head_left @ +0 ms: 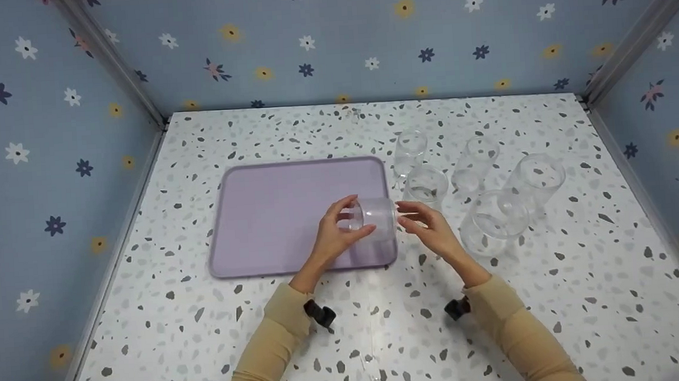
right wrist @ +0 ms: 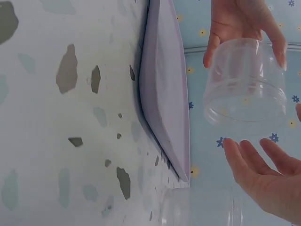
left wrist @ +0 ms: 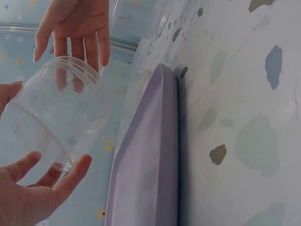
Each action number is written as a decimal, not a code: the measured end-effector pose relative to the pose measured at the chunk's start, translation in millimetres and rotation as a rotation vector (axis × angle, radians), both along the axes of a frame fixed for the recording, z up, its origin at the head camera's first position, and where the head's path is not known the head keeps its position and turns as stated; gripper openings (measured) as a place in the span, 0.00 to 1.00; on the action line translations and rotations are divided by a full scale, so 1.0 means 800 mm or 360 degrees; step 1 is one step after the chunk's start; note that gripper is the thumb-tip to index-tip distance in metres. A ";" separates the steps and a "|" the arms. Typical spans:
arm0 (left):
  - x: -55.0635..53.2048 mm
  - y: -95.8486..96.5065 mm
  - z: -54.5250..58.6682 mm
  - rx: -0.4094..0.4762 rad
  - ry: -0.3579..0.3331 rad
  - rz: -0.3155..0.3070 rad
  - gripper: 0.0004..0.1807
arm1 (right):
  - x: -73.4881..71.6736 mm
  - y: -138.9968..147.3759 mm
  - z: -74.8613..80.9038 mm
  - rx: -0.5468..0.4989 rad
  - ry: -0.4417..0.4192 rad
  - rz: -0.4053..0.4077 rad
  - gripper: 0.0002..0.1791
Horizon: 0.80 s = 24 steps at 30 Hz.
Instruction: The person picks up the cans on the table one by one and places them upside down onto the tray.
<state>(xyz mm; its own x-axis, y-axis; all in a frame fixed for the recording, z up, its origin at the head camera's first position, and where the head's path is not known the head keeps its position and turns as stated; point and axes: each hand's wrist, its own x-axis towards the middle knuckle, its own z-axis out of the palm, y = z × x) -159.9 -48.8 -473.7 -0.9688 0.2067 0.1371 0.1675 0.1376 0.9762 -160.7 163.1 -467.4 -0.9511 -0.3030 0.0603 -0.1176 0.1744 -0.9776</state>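
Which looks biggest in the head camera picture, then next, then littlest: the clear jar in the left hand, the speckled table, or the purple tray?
1. speckled table
2. purple tray
3. clear jar in the left hand

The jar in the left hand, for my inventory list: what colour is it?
The jar is clear and colourless; the left wrist view shows it best.
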 end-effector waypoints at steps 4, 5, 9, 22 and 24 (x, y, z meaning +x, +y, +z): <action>-0.001 -0.009 0.004 -0.0098 0.0003 0.0055 0.35 | -0.001 0.001 0.013 0.0211 0.0152 -0.0101 0.20; -0.001 -0.011 0.005 -0.0126 0.0012 0.0072 0.35 | -0.001 0.002 0.015 0.0243 0.0191 -0.0124 0.20; -0.014 -0.022 -0.014 -0.0204 0.0043 0.0134 0.36 | -0.015 0.011 0.003 0.0357 0.0396 -0.0173 0.21; -0.045 -0.057 -0.032 -0.0524 0.0078 0.0267 0.40 | -0.049 0.027 0.000 0.0930 0.0677 -0.0202 0.26; -0.047 -0.062 -0.028 -0.0600 0.0053 0.0274 0.41 | -0.052 0.027 0.004 0.0997 0.0652 -0.0187 0.27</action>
